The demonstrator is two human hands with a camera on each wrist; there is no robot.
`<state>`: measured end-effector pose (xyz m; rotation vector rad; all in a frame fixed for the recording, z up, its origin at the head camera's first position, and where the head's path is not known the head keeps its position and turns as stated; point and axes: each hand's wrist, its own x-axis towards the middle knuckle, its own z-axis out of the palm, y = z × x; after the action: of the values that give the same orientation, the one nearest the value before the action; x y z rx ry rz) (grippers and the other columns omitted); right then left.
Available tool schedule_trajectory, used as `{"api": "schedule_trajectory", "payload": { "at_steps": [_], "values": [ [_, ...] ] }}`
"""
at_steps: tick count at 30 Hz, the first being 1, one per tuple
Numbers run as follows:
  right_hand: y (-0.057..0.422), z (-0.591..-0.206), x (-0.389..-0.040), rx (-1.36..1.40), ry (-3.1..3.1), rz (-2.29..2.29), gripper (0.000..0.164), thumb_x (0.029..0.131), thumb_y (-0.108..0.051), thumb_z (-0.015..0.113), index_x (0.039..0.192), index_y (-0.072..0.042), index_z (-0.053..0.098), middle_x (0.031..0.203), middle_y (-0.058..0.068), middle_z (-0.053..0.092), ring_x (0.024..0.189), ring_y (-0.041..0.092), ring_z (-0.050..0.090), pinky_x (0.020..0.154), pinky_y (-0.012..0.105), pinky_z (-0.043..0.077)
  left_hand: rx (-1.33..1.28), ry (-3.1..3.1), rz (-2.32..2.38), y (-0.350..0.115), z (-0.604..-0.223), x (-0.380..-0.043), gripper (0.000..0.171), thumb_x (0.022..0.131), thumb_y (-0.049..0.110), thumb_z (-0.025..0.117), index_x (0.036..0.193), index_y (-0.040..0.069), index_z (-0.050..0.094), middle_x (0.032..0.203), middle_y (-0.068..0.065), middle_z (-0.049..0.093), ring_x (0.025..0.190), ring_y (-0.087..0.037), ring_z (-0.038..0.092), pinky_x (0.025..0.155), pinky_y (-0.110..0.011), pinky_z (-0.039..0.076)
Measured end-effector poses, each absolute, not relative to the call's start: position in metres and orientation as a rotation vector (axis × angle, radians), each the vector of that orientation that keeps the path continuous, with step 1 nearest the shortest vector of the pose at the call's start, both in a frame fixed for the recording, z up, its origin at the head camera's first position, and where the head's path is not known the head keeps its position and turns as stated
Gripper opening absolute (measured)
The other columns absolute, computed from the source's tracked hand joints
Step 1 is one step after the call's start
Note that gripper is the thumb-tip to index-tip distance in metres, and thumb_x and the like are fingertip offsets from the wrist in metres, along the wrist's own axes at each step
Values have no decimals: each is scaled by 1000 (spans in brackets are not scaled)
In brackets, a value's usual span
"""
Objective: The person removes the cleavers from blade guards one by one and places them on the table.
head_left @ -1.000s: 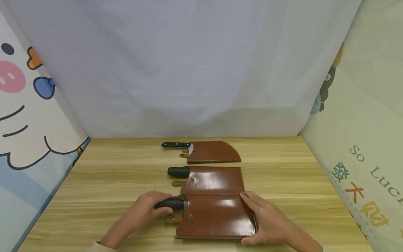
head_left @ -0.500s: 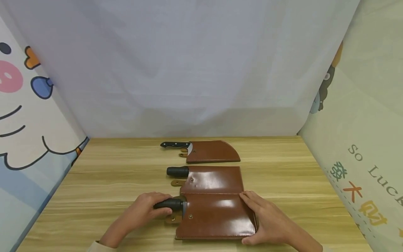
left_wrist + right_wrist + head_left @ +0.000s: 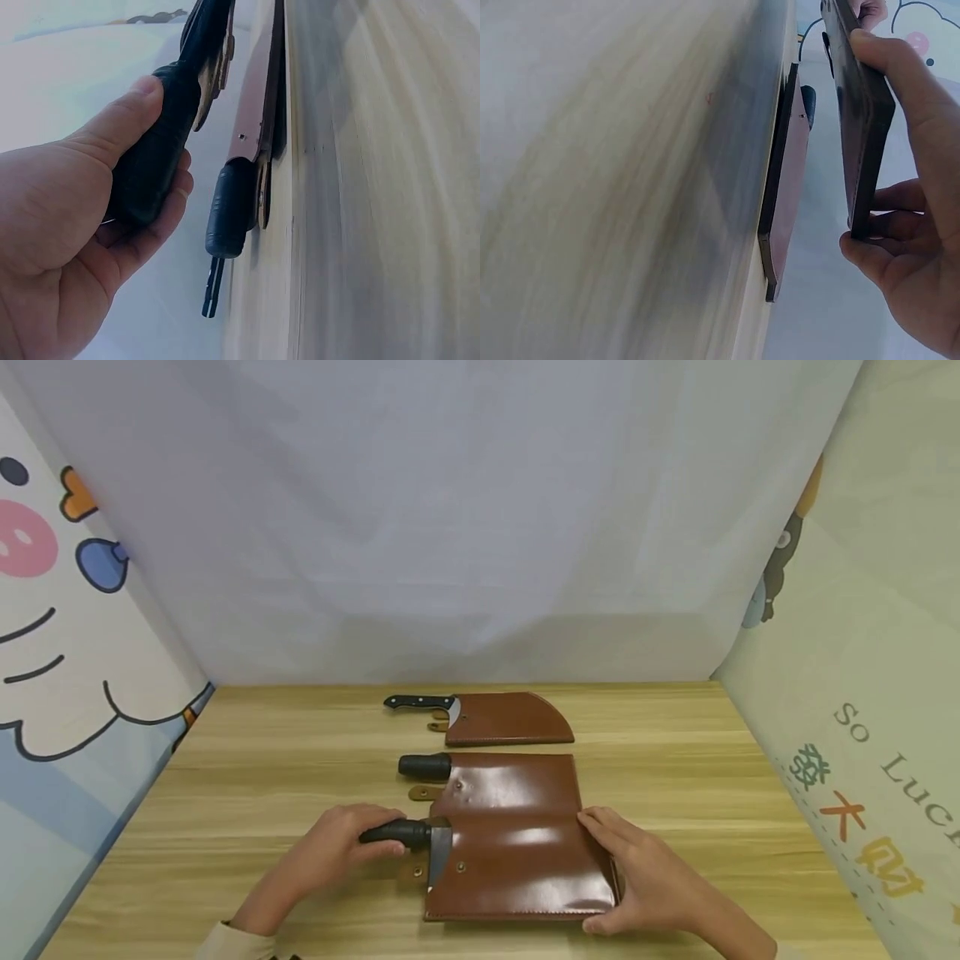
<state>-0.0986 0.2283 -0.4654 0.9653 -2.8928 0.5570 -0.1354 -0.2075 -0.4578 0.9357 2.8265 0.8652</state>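
Note:
My left hand (image 3: 341, 843) grips the black handle (image 3: 401, 833) of a cleaver, thumb along one side and fingers curled under it in the left wrist view. A strip of the grey blade (image 3: 440, 853) shows between handle and sheath; the rest is hidden inside the brown leather sheath (image 3: 532, 881). At the sheath's right end, my right hand (image 3: 637, 872) pinches it between thumb and fingers. Both wrist views show this sheath (image 3: 862, 120) and handle (image 3: 161, 142) held up off the table. A snap strap (image 3: 417, 870) hangs by the sheath mouth.
Just behind lies a second cleaver in a brown sheath (image 3: 517, 781), its black handle (image 3: 424, 767) pointing left. Farther back rests a curved sheath (image 3: 506, 720) with a riveted black knife handle (image 3: 418, 702). Wood-grain table (image 3: 285, 752); white cloth (image 3: 480, 527) stands behind.
The held sheath has shifted slightly right and up in the head view, and the handle slightly left. More blade shows between them. Both hands keep their hold.

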Motion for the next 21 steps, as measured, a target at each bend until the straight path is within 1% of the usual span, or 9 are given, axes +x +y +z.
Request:
{"api": "schedule_trajectory", "payload": {
  "at_steps": [7, 9, 16, 21],
  "values": [
    [230, -465, -97, 976, -2868, 546, 121, 62, -69, 88, 151, 1, 45, 154, 18, 47, 136, 38, 52, 101, 52, 50, 928, 2761, 932, -210, -458, -134, 38, 93, 41, 72, 120, 14, 74, 111, -1, 76, 88, -4, 65, 71, -28, 51],
    [230, -465, -96, 975, -2868, 547, 121, 62, -70, 87, 151, 1, 45, 154, 18, 47, 136, 37, 52, 101, 53, 50, 928, 2761, 940, -212, -458, -134, 38, 94, 40, 72, 121, 14, 74, 112, -2, 76, 89, -5, 66, 71, -28, 52],
    [234, -465, -96, 966, -2848, 548, 120, 61, -67, 90, 150, 2, 47, 153, 19, 48, 135, 38, 53, 100, 53, 51, 885, 2816, 901, -220, -460, -130, 40, 94, 38, 72, 124, 12, 73, 116, -4, 75, 99, -17, 72, 75, -32, 55],
    [234, -467, -95, 982, -2831, 528, 118, 63, -68, 87, 148, 3, 48, 151, 21, 49, 133, 40, 54, 99, 55, 51, 881, 2805, 899, -223, -461, -130, 40, 95, 40, 71, 124, 13, 73, 117, -4, 75, 101, -16, 71, 76, -31, 55]
  ]
}}
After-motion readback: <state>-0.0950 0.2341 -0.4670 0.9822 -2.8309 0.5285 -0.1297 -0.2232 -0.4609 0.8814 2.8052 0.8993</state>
